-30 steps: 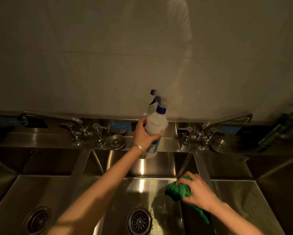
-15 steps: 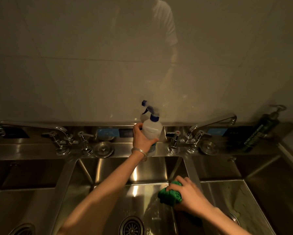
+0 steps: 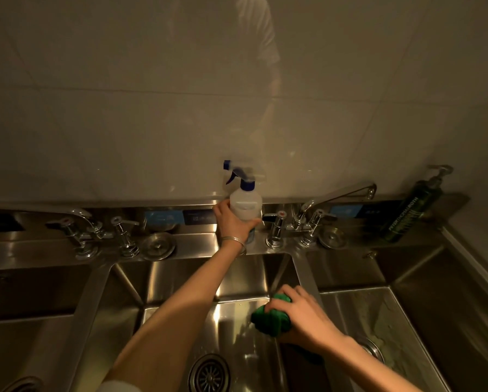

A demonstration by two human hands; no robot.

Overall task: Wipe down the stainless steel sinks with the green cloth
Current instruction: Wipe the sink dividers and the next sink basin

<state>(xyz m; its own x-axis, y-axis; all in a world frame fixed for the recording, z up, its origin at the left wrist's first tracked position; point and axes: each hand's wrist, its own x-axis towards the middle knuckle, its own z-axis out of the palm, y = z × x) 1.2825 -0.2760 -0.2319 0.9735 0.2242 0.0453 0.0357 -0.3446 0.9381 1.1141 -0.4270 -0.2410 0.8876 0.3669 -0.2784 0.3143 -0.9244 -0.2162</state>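
Left hand (image 3: 233,222) is up on the back ledge, fingers wrapped round the body of a white spray bottle (image 3: 245,206), which stands upright with its blue trigger head against the wall; a thin bangle (image 3: 234,241) rings that wrist. Right hand (image 3: 305,316) is down low, fingers curled over a bunched green cloth (image 3: 269,318) and pressing it at the right side of the middle sink (image 3: 180,278), by the divider between that basin and the next.

Three stainless basins sit side by side: the middle one, the left sink (image 3: 39,292) and the right sink (image 3: 406,278). The right basin's floor looks streaked and filmy. The middle sink's round drain (image 3: 209,373) shows clearly; the other two drains are only glimpsed at the edges.

On the steel ledge behind stand two tap sets: the left faucet (image 3: 81,230) and the right faucet (image 3: 308,219) with its long spout swung toward the wall. Two round metal stoppers lie there too, one (image 3: 158,246) beside the left taps, one (image 3: 333,237) beside the right. One dark green pump bottle (image 3: 409,213) leans in the far right corner.

Above it all is a pale tiled wall (image 3: 124,108), glossy enough to carry a dim reflection of the person. The light is low and warm.
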